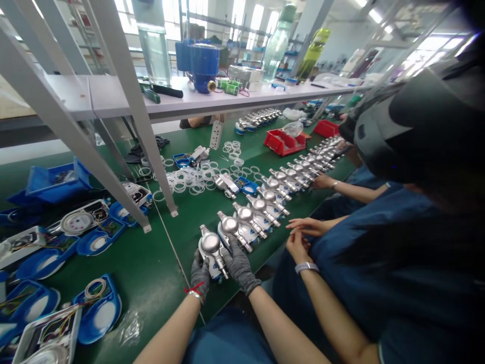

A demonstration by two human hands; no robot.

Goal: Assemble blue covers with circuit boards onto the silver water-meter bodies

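As we sweep in from the left, we pick up one blue tray (56,191) of small parts, then at least four blue covers (103,313) lying open with white discs inside. Next come white rings (191,177), dozens, too overlapped for us to count. Now our left hand (199,273), gloved in grey, has its fingers curled on the left edge of one silver meter (210,243), at the near end of the row, on the green bench (151,283). It lies dome up, its long axis slanting: short stub away from us, longer stem towards our near edge and right. One socket strip (216,135) hangs beyond. Our right hand (238,260), gloved too, grasps the meter's right side. Rightwards runs the row (246,213), over ten more meters, stems slanting alike, the far ones blurring. We count two red bins (285,144) behind, and a neighbour's two bare hands (303,237) touching each other.
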